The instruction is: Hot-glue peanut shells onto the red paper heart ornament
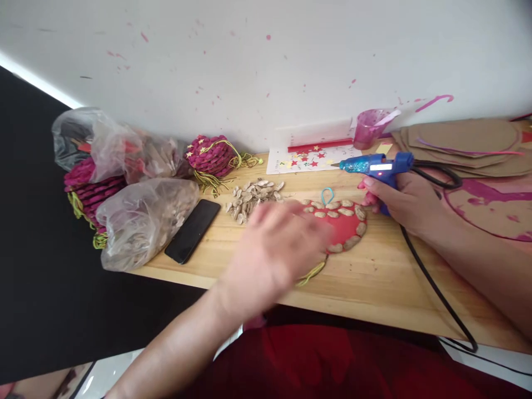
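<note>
In my right hand [409, 202] is a blue glue gun [376, 165], its nozzle pointing left above the wooden table. My left hand [280, 244] is smeared by motion and hangs over the left part of a red rounded piece [344, 229]. Its fingers are too blurred to show whether they hold anything. Peanut shells [346, 211] line the visible border of the red piece, and a light-blue loop [328, 196] sticks out at its top. Yellow-green strands [311, 274] trail from its lower edge. A pile of loose peanut shells [253, 198] lies just beyond my left hand.
A black phone [193, 231] lies beside a plastic bag of shells [145, 221]. Magenta tasselled ornaments [211, 155] stand at the left. A star-strewn paper [278, 158] and pink cup [368, 128] are by the wall, brown cardboard pieces [461, 141] at right. The black cord [432, 288] crosses the table.
</note>
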{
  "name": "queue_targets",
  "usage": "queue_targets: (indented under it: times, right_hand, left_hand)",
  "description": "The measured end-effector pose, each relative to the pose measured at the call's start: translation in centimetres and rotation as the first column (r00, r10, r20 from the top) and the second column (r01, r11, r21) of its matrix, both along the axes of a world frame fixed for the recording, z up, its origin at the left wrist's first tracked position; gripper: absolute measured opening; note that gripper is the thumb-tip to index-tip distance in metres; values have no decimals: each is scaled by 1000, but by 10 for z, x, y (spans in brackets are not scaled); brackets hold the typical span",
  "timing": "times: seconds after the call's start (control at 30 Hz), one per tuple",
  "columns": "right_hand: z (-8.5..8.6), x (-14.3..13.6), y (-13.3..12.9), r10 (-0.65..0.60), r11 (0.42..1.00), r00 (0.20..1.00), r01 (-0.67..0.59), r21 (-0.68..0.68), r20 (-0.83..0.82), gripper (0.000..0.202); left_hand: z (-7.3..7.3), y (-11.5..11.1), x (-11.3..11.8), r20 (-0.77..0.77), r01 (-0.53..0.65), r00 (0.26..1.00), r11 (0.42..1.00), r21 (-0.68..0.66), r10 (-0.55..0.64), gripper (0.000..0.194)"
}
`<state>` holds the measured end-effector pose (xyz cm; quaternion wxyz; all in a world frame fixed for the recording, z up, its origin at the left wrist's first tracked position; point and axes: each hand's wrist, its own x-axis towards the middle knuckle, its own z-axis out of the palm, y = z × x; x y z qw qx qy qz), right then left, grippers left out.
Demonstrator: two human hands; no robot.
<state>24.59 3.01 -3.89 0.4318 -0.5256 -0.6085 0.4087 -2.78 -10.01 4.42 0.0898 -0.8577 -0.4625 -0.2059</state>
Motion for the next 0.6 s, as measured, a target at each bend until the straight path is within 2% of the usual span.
queue_targets:
  times: [0.13,0.2,0.27,0.37,0.5,0.57,0.6]
  right_hand:
    - [-2,0,0,3,1000,999,-3,0,-45,36]
    - [-2,-1,0,12,1000,998,-12,9,-56,38]
    - [-3,-1,0,17,1000,998,-16,17,-61,39]
    - [-3,0,1,21,1000,998,-20,22,-57,40]
    - [-1,0,0,14,1000,999,-13,16,-31,36]
    - [1,-1,-1,1,1000,1000,-1,-1,-31,36]
    - [2,-2,-2,-5,1000,999,4,-9,-34,36]
  left_hand:
    - [-35,35,-42,29,-176,984,984,-27,177,14]
    - [-53,44,-59,59,-169,983,983,-76,174,18]
    - [-64,49,-67,104,-147,982,986,-82,155,19]
    - [-68,50,-68,166,-146,974,987,-67,155,17]
    - [-60,44,-61,276,-206,937,977,-59,214,18]
    - [-57,39,-56,411,-272,862,955,-122,298,17]
    - [-56,36,-53,489,-285,800,937,-202,349,16]
